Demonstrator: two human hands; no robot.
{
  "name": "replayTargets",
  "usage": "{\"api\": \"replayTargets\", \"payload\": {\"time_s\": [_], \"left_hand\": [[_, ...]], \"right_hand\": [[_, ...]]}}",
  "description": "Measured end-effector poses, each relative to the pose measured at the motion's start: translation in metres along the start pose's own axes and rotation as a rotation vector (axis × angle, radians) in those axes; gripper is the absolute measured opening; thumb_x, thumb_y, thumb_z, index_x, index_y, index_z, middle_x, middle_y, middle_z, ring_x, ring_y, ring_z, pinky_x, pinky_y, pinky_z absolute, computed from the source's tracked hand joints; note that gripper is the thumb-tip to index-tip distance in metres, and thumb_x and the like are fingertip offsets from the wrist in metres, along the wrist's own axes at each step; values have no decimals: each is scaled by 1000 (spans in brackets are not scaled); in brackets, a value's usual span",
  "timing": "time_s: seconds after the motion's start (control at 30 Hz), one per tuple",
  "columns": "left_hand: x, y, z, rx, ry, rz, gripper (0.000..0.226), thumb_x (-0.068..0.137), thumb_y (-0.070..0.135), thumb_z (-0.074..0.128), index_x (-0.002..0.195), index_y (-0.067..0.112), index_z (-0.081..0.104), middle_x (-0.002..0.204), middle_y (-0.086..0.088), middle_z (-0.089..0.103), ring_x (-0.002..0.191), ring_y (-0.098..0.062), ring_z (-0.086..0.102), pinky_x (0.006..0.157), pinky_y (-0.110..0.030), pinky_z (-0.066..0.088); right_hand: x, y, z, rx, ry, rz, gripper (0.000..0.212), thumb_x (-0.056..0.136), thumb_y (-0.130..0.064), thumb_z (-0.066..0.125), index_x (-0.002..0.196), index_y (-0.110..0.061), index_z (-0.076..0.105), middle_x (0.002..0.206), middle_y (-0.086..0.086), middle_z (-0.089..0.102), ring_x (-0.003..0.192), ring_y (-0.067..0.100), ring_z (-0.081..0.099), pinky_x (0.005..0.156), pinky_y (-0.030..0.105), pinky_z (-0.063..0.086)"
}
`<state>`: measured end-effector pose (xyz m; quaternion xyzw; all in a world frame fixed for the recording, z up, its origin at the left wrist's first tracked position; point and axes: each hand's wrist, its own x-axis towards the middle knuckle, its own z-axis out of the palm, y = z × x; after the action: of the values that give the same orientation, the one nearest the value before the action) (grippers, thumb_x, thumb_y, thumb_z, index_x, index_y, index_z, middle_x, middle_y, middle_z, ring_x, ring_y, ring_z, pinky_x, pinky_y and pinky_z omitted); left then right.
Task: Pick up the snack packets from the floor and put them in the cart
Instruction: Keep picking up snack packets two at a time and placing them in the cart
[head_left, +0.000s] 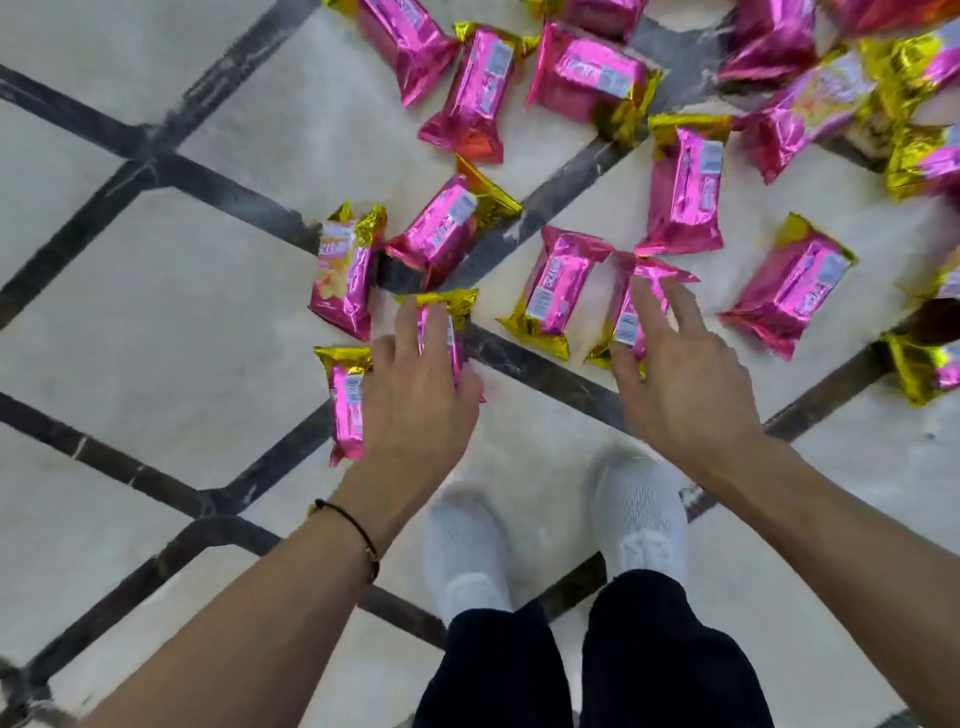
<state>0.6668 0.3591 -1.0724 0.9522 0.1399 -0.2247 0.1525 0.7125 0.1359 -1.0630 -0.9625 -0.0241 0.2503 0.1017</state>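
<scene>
Left hand (415, 384) around packet (448, 302) (partly hidden)

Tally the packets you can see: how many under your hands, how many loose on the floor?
Under the left hand, gold-topped packet: 1
Under the right hand, pink-topped packet: 1
Loose packets mostly in view: 9
Total: 11, excluding the blurred top-right heap and edge-cut packets.

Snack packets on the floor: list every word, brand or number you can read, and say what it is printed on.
Brand lettering on the pink snack packets: blurred, cannot be read.
Print on the white barcode labels: too small to read.
No other text, number or sign is in view.
</scene>
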Motion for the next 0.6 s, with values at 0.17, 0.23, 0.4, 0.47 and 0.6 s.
{"api": "replayTargets", "payload": {"time_s": [0.17,0.23,0.4,0.47,0.6], "left_hand": [[40,-5,58,67,66,-31,79,92,40,62,156,23,19,167,-10,7,132,-48,37,94,-57,47],[48,-2,68,80,92,-46,79,93,39,61,157,24,16,167,-9,3,127,-48,40,90,-57,51],[60,-3,84,97,99,-96,77,94,31,62,156,26,17,166,-10,3,121,-46,45,83,-55,55],[61,-3,85,88,103,-107,76,94,26,62,155,26,18,165,-12,7,119,-46,46,83,-54,54],[56,-3,81,52,119,-110,77,94,19,63,155,28,17,163,-12,14,121,-46,47,84,-53,53]], "right_hand": [[44,11,44,-9,64,30,67,99,-44,47,156,-28,14,162,8,15,95,47,60,66,41,34],[55,14,53,7,80,42,69,98,-45,50,155,-29,15,161,9,15,94,47,61,66,41,34],[66,23,65,-30,75,62,73,93,-43,56,153,-33,16,159,6,15,83,46,61,64,41,37],[66,23,66,-5,78,47,71,92,-36,58,152,-31,20,158,7,17,79,45,61,63,39,36],[63,21,61,20,76,25,67,90,-29,58,149,-26,27,157,9,21,74,43,60,60,36,35]]}}
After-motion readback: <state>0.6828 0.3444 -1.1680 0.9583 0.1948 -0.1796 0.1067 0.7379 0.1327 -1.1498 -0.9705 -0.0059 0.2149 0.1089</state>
